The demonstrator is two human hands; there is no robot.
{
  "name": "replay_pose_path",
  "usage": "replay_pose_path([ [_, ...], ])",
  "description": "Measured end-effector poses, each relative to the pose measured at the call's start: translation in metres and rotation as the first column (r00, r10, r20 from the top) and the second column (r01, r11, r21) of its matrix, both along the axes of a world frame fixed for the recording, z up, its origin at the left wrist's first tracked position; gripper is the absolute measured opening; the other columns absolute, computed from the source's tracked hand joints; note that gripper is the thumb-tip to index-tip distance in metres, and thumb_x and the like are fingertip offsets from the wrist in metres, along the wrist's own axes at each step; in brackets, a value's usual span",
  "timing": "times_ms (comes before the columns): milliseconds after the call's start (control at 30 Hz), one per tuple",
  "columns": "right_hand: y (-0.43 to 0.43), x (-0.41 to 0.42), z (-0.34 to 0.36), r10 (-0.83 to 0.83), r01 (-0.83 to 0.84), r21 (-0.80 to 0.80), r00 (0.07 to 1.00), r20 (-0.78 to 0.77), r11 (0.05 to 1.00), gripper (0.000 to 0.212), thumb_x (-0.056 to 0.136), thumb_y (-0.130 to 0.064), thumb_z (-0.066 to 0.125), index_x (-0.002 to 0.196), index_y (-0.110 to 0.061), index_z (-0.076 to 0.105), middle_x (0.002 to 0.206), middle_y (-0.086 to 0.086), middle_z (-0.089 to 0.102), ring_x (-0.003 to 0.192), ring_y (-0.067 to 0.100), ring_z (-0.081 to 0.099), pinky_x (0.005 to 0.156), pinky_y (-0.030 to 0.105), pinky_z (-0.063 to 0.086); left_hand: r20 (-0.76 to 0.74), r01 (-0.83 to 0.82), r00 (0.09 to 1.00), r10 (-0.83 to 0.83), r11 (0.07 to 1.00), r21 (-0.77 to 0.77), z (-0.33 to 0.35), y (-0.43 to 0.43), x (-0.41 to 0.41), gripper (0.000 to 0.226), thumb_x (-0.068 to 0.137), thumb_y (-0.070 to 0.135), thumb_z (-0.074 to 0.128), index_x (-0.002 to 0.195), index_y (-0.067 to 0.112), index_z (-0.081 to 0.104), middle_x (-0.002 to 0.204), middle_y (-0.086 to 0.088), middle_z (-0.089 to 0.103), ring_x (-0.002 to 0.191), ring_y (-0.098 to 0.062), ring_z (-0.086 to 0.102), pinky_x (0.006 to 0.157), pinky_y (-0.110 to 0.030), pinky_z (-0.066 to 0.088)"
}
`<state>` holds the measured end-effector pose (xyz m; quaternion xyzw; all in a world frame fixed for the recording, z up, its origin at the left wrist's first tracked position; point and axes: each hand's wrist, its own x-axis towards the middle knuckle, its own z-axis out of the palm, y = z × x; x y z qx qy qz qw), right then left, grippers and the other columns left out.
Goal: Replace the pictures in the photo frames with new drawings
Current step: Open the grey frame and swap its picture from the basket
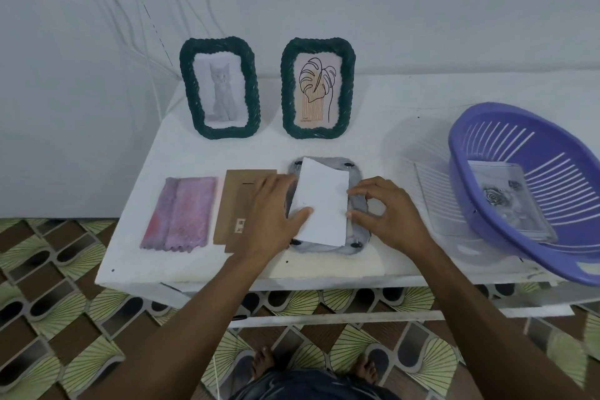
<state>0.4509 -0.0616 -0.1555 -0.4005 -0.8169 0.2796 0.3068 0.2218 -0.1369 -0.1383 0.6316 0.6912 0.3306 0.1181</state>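
A grey photo frame [355,245] lies face down near the table's front edge, its back open. A white sheet of paper [319,204] rests blank side up in the frame, slightly askew. My left hand [271,217] lies flat, thumb pressing the sheet's lower left part. My right hand [386,208] touches the sheet's right edge with its fingertips. The brown backing board [233,201] lies left of the frame, partly under my left hand. Two dark green frames stand at the back: one with a cat picture [220,88], one with a leaf drawing [317,88].
A folded pink cloth [180,213] lies at the table's left. A purple slotted basket [532,201] at the right holds printed pictures [501,201] and overhangs the front edge. The white table [383,107] stands against a white wall with cables. Patterned floor lies below.
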Motion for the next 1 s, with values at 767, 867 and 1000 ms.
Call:
replay_pose_path([
  [767, 0.010, 0.073, 0.117, -0.255, 0.211, 0.177, 0.926, 0.278, 0.961, 0.030, 0.088, -0.033, 0.066, 0.118, -0.027, 0.066, 0.130, 0.000, 0.057, 0.122, 0.018, 0.047, 0.098, 0.030, 0.036, 0.630, 0.255, 0.737, -0.245, 0.964, 0.076, 0.051, 0.044, 0.052, 0.037, 0.086, 0.005, 0.071, 0.112, 0.030, 0.066, 0.119, 0.004, 0.064, 0.082, -0.012, 0.066, 0.084, -0.026, 0.055],
  [867, 0.018, 0.106, 0.124, -0.289, 0.276, 0.089, 0.879, 0.380, 0.957, 0.034, 0.087, -0.033, 0.069, 0.120, -0.028, 0.065, 0.134, 0.000, 0.055, 0.122, 0.019, 0.049, 0.097, 0.033, 0.040, 0.664, 0.299, 0.705, -0.249, 0.953, 0.040, 0.045, 0.054, 0.074, 0.037, 0.085, 0.002, 0.071, 0.115, 0.022, 0.066, 0.123, 0.003, 0.061, 0.089, -0.020, 0.067, 0.085, -0.024, 0.054],
  [1000, 0.023, 0.125, 0.120, -0.170, 0.242, -0.158, 0.913, 0.372, 0.957, 0.033, 0.087, -0.030, 0.070, 0.118, -0.037, 0.062, 0.112, -0.016, 0.060, 0.082, -0.001, 0.061, 0.068, 0.008, 0.045, 0.666, 0.305, 0.713, -0.221, 0.952, -0.010, 0.034, 0.065, 0.098, 0.038, 0.083, 0.002, 0.073, 0.116, 0.020, 0.066, 0.121, 0.015, 0.058, 0.067, -0.010, 0.058, 0.073, -0.021, 0.050],
])
